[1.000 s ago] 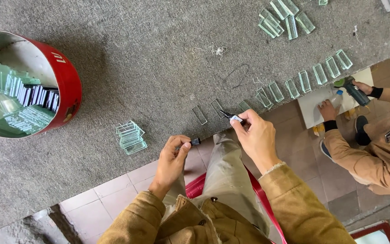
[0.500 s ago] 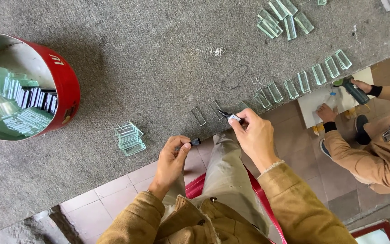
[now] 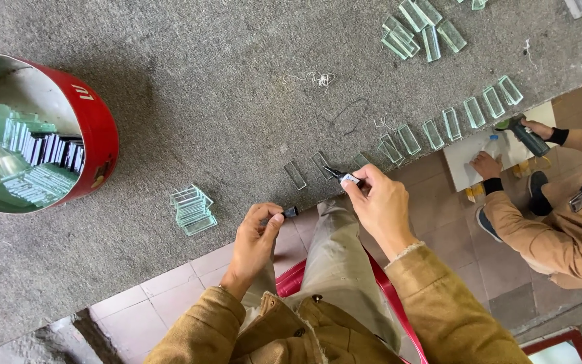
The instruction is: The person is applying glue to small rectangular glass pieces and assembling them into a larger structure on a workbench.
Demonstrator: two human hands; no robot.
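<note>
Grey mat edge (image 3: 170, 266): right hand (image 3: 382, 209) pinches marker (image 3: 342, 176) over glass strip (image 3: 322, 165); left hand (image 3: 254, 243) pinches cap (image 3: 290, 211).

Clear glossy glass strips (image 3: 296, 174) lie on rough grey carpet (image 3: 203, 101).

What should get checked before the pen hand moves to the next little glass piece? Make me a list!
1. Right hand grips the marker: ok.
2. Marker tip on the glass strip: cannot tell, too small.
3. Cap kept in the left hand: ok.
4. Next strip lies flat and uncovered on the grey mat: ok.
5. Stack of glass pieces close to the left hand: ok.
6. Other person's hands away from these strips: ok.
</note>
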